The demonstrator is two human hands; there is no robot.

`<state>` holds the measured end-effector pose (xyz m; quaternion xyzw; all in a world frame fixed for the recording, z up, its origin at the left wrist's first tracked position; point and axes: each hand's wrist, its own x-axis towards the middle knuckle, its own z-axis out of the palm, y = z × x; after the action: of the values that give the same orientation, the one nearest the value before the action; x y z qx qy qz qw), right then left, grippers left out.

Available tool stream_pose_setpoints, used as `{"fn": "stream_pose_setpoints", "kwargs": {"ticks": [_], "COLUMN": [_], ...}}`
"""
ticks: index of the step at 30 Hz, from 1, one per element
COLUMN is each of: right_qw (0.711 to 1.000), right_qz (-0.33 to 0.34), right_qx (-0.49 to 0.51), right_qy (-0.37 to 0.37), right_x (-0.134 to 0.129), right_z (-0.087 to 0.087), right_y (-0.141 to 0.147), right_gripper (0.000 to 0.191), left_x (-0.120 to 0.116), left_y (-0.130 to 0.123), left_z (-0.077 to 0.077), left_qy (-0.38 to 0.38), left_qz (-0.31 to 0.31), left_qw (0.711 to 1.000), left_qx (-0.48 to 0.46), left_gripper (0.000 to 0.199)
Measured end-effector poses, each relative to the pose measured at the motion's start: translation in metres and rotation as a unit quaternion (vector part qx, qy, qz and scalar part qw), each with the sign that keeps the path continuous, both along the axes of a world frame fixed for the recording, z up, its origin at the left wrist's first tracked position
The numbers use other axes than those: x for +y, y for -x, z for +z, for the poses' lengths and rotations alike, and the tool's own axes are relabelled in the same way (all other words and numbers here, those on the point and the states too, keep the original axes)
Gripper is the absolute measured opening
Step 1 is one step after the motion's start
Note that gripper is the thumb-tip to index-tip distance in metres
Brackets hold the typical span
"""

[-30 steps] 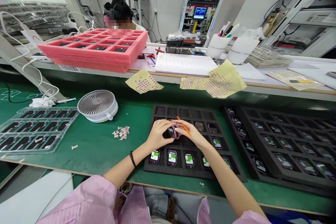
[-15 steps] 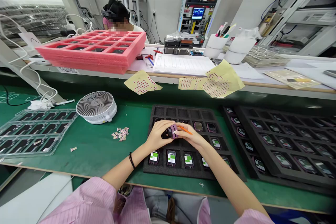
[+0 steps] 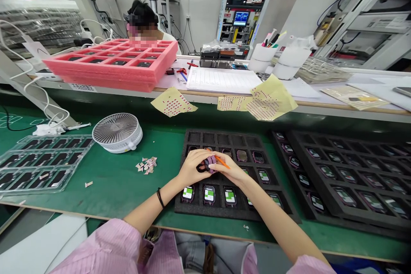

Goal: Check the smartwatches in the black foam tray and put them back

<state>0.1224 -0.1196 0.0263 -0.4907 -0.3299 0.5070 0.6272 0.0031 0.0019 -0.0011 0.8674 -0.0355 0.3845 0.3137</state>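
My left hand [image 3: 193, 164] is closed around a purple-and-black smartwatch body [image 3: 210, 162], held on edge above the black foam tray [image 3: 210, 210]. My right hand [image 3: 233, 172] grips a thin orange stick-like tool [image 3: 222, 162], its fingers touching the watch's right side. The tool's tip is hidden by the hands. Several watches lie in the tray's pockets; one watch with a lit green-and-white screen [image 3: 209, 195] sits just below my left hand.
A white round fan [image 3: 117, 132], a pile of small pale tabs [image 3: 147, 165] and a clear tray of black parts [image 3: 43, 160] are on the left. More foam trays [image 3: 346, 175] stand on the right. A pink foam tray [image 3: 112, 75] rests on the shelf, with a person behind it.
Both hands stay together at the watch. The watch has turned slightly in them, and the orange tool has shifted a little down and left at its outer end.
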Motion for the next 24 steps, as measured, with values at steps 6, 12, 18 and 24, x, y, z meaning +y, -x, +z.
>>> {"fn": "stream_pose_setpoints", "kwargs": {"ticks": [6,12,18,24], "right_qw": [1.0,0.977,0.939,0.925], "right_qz": [-0.025,-0.191,-0.265,-0.284], "right_qx": [0.0,-0.067,-0.161,-0.179], "right_qy": [-0.016,-0.063,-0.148,-0.179], "right_x": [0.005,0.0,-0.013,-0.014], "right_z": [-0.001,0.001,0.006,0.004], "right_y": [0.006,-0.011,-0.013,-0.009], "right_gripper": [0.035,0.041,0.052,0.052], "left_x": [0.001,0.002,0.0,0.0], "left_y": [-0.001,0.0,0.0,0.001], "left_z": [0.0,0.002,0.005,0.006], "left_qy": [0.005,0.077,0.106,0.1], "left_qz": [0.005,0.023,0.04,0.032], "left_qw": [1.0,0.997,0.992,0.992], "left_qx": [-0.017,0.016,0.062,0.064], "left_gripper": [0.048,0.049,0.05,0.049]}}
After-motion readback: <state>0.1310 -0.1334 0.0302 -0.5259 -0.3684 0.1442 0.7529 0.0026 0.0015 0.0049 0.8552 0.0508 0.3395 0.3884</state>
